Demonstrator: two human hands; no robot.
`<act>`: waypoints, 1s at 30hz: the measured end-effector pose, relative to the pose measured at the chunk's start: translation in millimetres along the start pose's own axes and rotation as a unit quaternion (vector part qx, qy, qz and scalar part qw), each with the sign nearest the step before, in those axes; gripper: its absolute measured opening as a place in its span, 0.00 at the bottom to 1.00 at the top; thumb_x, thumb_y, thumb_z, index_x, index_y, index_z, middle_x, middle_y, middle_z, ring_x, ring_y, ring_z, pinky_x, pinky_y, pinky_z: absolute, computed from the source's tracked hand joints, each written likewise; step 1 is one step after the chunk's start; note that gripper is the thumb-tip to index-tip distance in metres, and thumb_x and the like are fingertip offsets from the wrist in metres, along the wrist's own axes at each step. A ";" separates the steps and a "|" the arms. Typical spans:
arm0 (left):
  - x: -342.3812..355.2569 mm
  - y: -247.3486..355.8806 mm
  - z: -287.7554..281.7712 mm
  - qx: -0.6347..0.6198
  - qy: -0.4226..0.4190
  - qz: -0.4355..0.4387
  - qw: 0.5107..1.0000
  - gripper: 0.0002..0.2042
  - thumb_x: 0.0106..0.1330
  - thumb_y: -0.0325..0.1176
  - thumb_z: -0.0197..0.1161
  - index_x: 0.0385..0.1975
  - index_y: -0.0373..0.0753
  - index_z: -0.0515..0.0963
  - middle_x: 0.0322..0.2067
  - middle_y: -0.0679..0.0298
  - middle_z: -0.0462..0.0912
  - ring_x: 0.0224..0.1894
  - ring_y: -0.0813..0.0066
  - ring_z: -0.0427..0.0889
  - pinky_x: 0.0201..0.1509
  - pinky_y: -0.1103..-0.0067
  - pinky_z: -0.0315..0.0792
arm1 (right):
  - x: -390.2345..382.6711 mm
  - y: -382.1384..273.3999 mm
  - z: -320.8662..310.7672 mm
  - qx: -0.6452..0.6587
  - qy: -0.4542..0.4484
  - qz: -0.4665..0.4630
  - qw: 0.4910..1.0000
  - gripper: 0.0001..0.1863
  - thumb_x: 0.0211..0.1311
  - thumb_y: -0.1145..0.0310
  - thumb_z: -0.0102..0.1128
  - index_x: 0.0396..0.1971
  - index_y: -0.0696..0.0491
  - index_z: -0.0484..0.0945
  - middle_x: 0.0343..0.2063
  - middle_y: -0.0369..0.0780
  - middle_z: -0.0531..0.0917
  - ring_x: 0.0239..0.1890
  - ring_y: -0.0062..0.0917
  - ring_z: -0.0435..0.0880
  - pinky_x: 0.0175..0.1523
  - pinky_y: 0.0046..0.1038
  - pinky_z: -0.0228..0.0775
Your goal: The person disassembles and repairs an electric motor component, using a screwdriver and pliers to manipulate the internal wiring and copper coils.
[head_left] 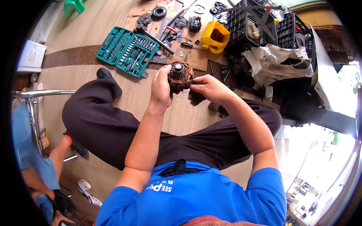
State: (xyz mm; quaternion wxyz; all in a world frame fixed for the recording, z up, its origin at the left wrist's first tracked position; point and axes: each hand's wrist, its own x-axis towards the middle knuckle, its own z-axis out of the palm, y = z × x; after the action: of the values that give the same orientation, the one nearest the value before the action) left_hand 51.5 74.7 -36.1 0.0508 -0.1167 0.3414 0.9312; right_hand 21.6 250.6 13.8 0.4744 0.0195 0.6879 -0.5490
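Between my hands is a motor armature (180, 76) with copper windings and a steel shaft end facing up. My left hand (161, 87) is closed around its left side, the thumb along the windings. My right hand (211, 88) presses its fingertips against the lower right side of the armature. A dark patch shows below the right fingers; I cannot tell whether it is a part or a shadow. Beyond my hands, a green socket set case (141, 72) lies unfolded on the floor, and a screwdriver (191, 46) lies on a cardboard sheet (196, 62).
A cut yellow jug (206, 37) holding small dark parts stands far right of centre. Black plastic crates (241, 34) and a dirty white cloth (277, 62) are to its right. A black ring-shaped part (159, 11) lies at the back. Another person's leg (59, 154) is at left near a metal chair (47, 92).
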 end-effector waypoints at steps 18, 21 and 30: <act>27.4 -21.0 -10.9 0.064 0.052 -0.067 0.994 0.18 0.71 0.44 0.43 0.40 0.39 0.79 0.29 0.66 0.84 0.21 0.80 0.79 0.17 0.83 0.68 | -18.0 -23.0 -20.0 -0.035 0.105 -0.076 0.991 0.14 0.71 0.62 0.54 0.33 0.57 0.81 0.17 0.26 0.72 0.20 0.07 0.64 0.23 0.15 0.55; 28.9 -30.0 -11.0 0.101 0.092 0.004 0.991 0.17 0.73 0.41 0.44 0.42 0.38 0.78 0.30 0.65 0.83 0.23 0.80 0.80 0.18 0.83 0.69 | -26.4 -18.0 -10.7 -0.109 0.065 -0.118 0.985 0.13 0.70 0.64 0.55 0.33 0.59 0.81 0.18 0.27 0.73 0.21 0.07 0.65 0.25 0.16 0.58; 35.3 -46.6 -27.4 0.113 0.169 0.090 0.975 0.16 0.75 0.38 0.43 0.43 0.32 0.75 0.36 0.60 0.83 0.36 0.75 0.83 0.39 0.78 0.78 | -22.4 3.5 25.6 -0.392 0.044 -0.214 0.894 0.10 0.63 0.67 0.55 0.37 0.56 0.81 0.24 0.52 0.78 0.30 0.49 0.78 0.34 0.40 0.70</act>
State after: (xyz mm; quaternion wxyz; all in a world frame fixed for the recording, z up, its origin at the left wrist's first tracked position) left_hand 30.5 92.9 -94.4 -0.0788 -0.2348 0.4576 0.8540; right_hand 52.0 243.2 27.7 0.2840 -0.2915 0.8550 -0.3215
